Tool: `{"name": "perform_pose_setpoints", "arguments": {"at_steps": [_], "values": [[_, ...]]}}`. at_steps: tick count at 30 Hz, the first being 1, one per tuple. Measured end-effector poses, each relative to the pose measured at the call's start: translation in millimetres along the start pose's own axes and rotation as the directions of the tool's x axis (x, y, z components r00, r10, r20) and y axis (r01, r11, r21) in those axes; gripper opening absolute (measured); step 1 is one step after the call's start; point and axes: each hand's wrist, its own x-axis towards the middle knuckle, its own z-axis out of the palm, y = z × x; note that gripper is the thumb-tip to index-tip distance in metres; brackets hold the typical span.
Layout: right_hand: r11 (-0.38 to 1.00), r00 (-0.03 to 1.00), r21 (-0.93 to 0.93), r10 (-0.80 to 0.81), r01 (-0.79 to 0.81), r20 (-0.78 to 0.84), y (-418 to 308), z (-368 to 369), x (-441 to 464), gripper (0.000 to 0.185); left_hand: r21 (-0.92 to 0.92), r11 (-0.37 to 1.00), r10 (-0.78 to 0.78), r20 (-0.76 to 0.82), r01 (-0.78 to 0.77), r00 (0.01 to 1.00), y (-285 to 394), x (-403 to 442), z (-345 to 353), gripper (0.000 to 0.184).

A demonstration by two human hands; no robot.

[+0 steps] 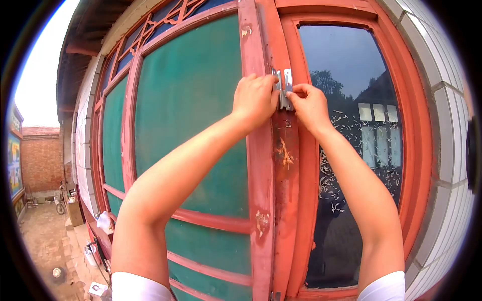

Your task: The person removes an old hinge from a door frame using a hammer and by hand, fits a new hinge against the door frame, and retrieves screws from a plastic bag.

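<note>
A silver metal hinge [287,79] is at the edge between the red screen door [258,165] and the orange-red frame [291,210]. My left hand [255,98] grips the hinge's left side, fingers curled around the door's edge and partly hiding the metal. From the other side, my right hand [310,105] pinches the hinge between thumb and fingertips. Below the hands, the frame has a patch of chipped, splintered wood [284,152]. Whether any screw is in the hinge cannot be made out.
Green mesh [196,120] fills the door on the left. A glass pane [351,200] with peeling white flecks is to the right, beside a tiled wall [447,135]. A courtyard [45,236] with a brick wall [42,160] and a bicycle [60,203] lies at far left.
</note>
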Motion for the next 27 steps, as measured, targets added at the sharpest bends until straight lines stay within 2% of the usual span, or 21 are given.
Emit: {"name": "perform_pose_setpoints", "arguments": {"at_steps": [3, 6, 9, 10, 13, 14, 17, 19, 22, 23, 24, 25, 26, 27], "values": [[0.998, 0.998, 0.033, -0.053, 0.054, -0.017, -0.5, -3.5, 23.1, 0.022, -0.018, 1.000, -0.012, 0.022, 0.012, 1.000, -5.4, 24.7, -8.6, 0.025], [0.996, 1.000, 0.093, 0.005, -0.007, 0.021, -21.3, -10.4, 40.6, 0.023, -0.018, 0.998, -0.051, 0.051, 0.052, 0.997, -9.4, 51.1, -16.2, 0.027], [0.994, 0.999, 0.100, 0.036, -0.039, 0.030, -26.4, -5.5, 55.1, 0.024, 0.124, 0.992, -0.002, 0.036, -0.003, 0.999, -16.2, 62.1, -11.4, 0.028], [0.997, 0.998, 0.061, 0.050, -0.052, 0.043, -26.9, -3.9, 59.1, 0.024, 0.142, 0.990, -0.018, 0.074, 0.007, 0.997, -17.9, 63.3, -9.7, 0.028], [0.997, 1.000, -0.068, 0.023, -0.023, -0.003, -23.6, 8.1, 70.7, 0.024, 0.321, 0.945, 0.057, 0.039, -0.067, 0.998, -26.3, 63.6, 1.4, 0.026], [0.993, 0.997, -0.087, 0.076, -0.074, 0.013, -22.4, 9.3, 73.6, 0.024, 0.358, 0.930, 0.070, 0.052, -0.084, 0.996, -29.6, 63.2, 6.0, 0.025], [0.981, 0.997, -0.182, 0.057, -0.065, -0.049, -15.6, 19.1, 81.0, 0.024, 0.463, 0.876, 0.104, 0.087, -0.133, 0.991, -31.6, 67.5, 11.5, 0.023], [0.974, 0.997, -0.227, 0.006, -0.023, -0.074, -17.1, 18.9, 79.8, 0.022, 0.523, 0.838, 0.110, 0.115, -0.154, 0.987, -28.9, 67.9, 12.5, 0.022], [0.950, 0.991, -0.302, -0.108, 0.079, -0.083, -9.6, 22.3, 81.9, 0.022, 0.528, 0.839, 0.122, 0.056, -0.133, 0.991, -27.9, 63.7, 24.7, 0.021], [0.943, 0.992, -0.314, -0.122, 0.105, -0.035, -3.7, 21.8, 87.1, 0.024, 0.575, 0.808, 0.120, 0.046, -0.125, 0.992, -33.4, 63.5, 33.3, 0.022], [0.949, 0.994, -0.298, -0.107, 0.105, 0.010, -1.9, 22.0, 89.5, 0.024, 0.574, 0.812, 0.154, -0.036, -0.106, 0.987, -36.1, 60.4, 40.3, 0.024], [0.954, 0.991, -0.270, -0.134, 0.131, 0.008, 3.1, 24.6, 91.7, 0.026, 0.589, 0.801, 0.151, -0.021, -0.110, 0.988, -36.7, 58.4, 41.9, 0.026], [0.947, 0.976, -0.248, -0.216, 0.205, -0.018, 10.7, 23.2, 93.4, 0.029, 0.553, 0.824, 0.108, 0.067, -0.127, 0.992, -31.3, 60.9, 38.0, 0.028], [0.976, 0.982, -0.109, -0.188, 0.189, 0.015, 23.5, 26.8, 100.0, 0.031, 0.560, 0.814, 0.116, 0.103, -0.154, 0.988, -29.1, 60.0, 34.1, 0.030]]}}
